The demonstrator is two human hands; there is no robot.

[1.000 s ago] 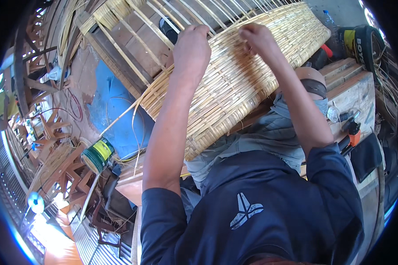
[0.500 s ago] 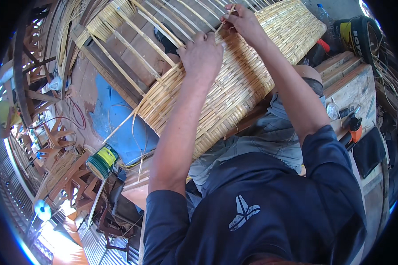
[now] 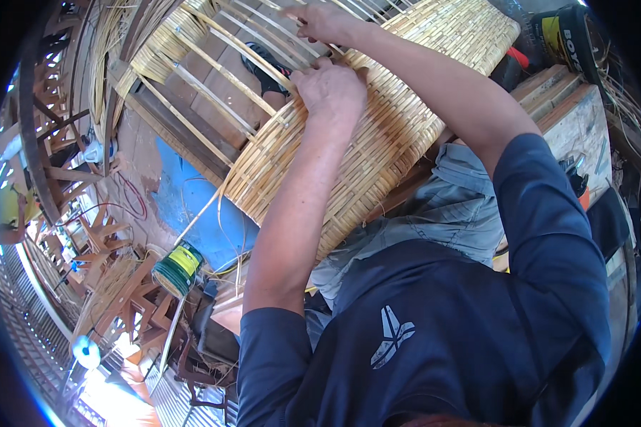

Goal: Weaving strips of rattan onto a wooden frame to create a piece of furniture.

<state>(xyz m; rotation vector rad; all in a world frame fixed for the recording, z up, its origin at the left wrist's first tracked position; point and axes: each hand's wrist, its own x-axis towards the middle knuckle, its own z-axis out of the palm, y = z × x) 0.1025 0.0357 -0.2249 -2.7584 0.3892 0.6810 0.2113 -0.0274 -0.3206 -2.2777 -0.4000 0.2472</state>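
Left hand (image 3: 331, 85) bends over the woven cane panel (image 3: 406, 121), right hand (image 3: 320, 23) curls at 12 o'clock; I can't tell if either grips. The panel, at 1 o'clock, looks light but stiff: hold its thick rim (image 3: 390, 181), not thin sticks (image 3: 228, 77).

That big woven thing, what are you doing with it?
A person in a dark shirt has both hands at the woven panel. The left hand rests where the tight weave meets the bare strips. The right hand is farther out, over those strips; whether it holds one is hard to tell. So part is closely woven, and part is open strips.
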